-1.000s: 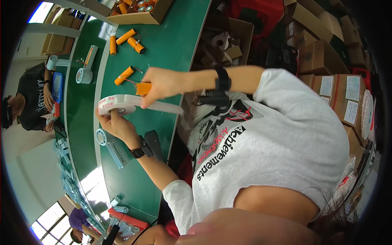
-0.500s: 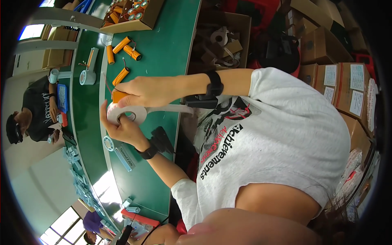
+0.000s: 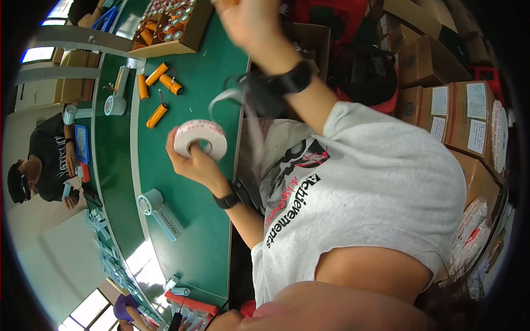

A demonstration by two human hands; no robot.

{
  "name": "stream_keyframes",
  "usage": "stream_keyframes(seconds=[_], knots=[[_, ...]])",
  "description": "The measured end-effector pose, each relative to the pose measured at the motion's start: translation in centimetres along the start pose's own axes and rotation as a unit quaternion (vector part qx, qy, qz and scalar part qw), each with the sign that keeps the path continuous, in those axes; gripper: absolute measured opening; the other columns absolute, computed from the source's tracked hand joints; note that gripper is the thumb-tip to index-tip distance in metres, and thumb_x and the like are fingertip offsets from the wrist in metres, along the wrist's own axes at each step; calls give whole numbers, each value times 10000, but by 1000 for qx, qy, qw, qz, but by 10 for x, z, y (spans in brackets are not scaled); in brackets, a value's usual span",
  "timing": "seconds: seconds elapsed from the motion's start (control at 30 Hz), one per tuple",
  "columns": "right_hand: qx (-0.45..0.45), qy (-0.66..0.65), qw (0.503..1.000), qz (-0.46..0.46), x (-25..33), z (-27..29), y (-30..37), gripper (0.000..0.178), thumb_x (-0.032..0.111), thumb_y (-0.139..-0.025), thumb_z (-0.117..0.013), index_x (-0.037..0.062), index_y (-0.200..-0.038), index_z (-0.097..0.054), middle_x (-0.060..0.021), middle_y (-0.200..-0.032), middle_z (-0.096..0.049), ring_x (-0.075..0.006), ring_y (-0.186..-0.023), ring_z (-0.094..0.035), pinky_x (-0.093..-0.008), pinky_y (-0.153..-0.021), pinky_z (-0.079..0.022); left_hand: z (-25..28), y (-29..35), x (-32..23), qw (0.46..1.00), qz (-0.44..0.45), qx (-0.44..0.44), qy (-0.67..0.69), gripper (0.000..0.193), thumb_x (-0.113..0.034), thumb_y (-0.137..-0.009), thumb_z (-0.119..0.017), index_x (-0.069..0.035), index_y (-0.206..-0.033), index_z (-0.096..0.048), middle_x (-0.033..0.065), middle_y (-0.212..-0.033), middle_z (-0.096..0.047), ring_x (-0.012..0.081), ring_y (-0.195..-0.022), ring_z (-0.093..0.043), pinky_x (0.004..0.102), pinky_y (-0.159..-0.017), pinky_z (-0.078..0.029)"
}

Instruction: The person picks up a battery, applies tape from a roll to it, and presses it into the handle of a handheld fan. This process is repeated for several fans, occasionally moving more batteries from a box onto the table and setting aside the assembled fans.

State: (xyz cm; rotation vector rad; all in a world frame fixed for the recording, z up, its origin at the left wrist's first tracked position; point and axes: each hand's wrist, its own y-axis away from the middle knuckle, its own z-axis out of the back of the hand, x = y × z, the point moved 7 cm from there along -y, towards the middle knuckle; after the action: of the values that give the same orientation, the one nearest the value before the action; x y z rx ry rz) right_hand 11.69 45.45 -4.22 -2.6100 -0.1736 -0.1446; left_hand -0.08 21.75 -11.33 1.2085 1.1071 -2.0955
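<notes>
My left hand (image 3: 194, 165) grips a thick roll of white tape (image 3: 200, 138) with red marks on its edge, fingers around it and into its core. A loose pale strip (image 3: 226, 95) curls from near the roll toward my right forearm. Blurred by motion, my right hand (image 3: 248, 25) is at the picture's top edge, above the table's edge. A bit of an orange battery (image 3: 225, 1) shows at its fingers, mostly cut off. Past the roll, several loose orange batteries (image 3: 157, 116) with short wires lie on the green table (image 3: 190, 220).
A cardboard box (image 3: 171, 48) full of batteries stands at the top. A light-blue handheld fan (image 3: 157, 212) lies below my left hand; another fan (image 3: 115, 98) lies across. A co-worker (image 3: 47, 157) sits opposite. Cartons (image 3: 441, 110) are stacked at the right.
My right hand has swung up and away from the tape roll with the orange battery. My left hand has moved right with the roll, toward my body.
</notes>
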Motion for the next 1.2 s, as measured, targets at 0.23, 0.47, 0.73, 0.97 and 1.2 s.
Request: stream_keyframes(seconds=[0.23, 0.47, 0.73, 0.97, 1.2], knots=[[298, 418, 844, -153, 17, -25, 87, 234, 108, -840, -536, -6, -1040, -497, -126, -1037, -551, -209, -940, -542, -307, -831, -434, 114, -49, 23, 845, 80, 104, -518, 1025, -350, -582, -763, -235, -1394, -148, 194, -1436, -81, 471, -1284, -54, 658, -940, -138], [293, 488, 794, -214, -8, -8, 110, 207, -34, -727, -631, 33, -918, -588, -46, -908, -569, -145, -846, -566, -269, -727, -494, 195, -20, 53, 873, 268, 126, -387, 704, -321, -571, -780, -54, -1159, -497, 162, -983, -594, 305, -903, -572, 444, -757, -451], [300, 410, 808, -298, -40, -41, 143, 152, -67, -718, -618, 21, -836, -580, -51, -889, -572, -156, -884, -572, -266, -740, -510, 89, 25, -21, 811, -124, 111, -562, 523, -256, -685, -716, -11, -1106, -527, 173, -1130, -514, 326, -1072, -476, 426, -876, -409], [419, 359, 788, -273, -51, -61, 164, 142, -62, -719, -620, 19, -829, -581, -69, -907, -578, -180, -878, -583, -270, -718, -507, 56, 28, -19, 870, -249, 230, -358, 321, -141, -687, -678, -80, -991, -593, 101, -1259, -423, 319, -1197, -361, 476, -970, -322], [535, 504, 673, -78, -39, -50, 189, 199, -10, -688, -654, 19, -876, -594, -85, -937, -577, -209, -871, -568, -279, -700, -484, 19, 34, -32, 820, -315, 274, -391, 200, -95, -662, -675, -53, -828, -572, 96, -1150, -468, 302, -1128, -413, 466, -949, -352]])
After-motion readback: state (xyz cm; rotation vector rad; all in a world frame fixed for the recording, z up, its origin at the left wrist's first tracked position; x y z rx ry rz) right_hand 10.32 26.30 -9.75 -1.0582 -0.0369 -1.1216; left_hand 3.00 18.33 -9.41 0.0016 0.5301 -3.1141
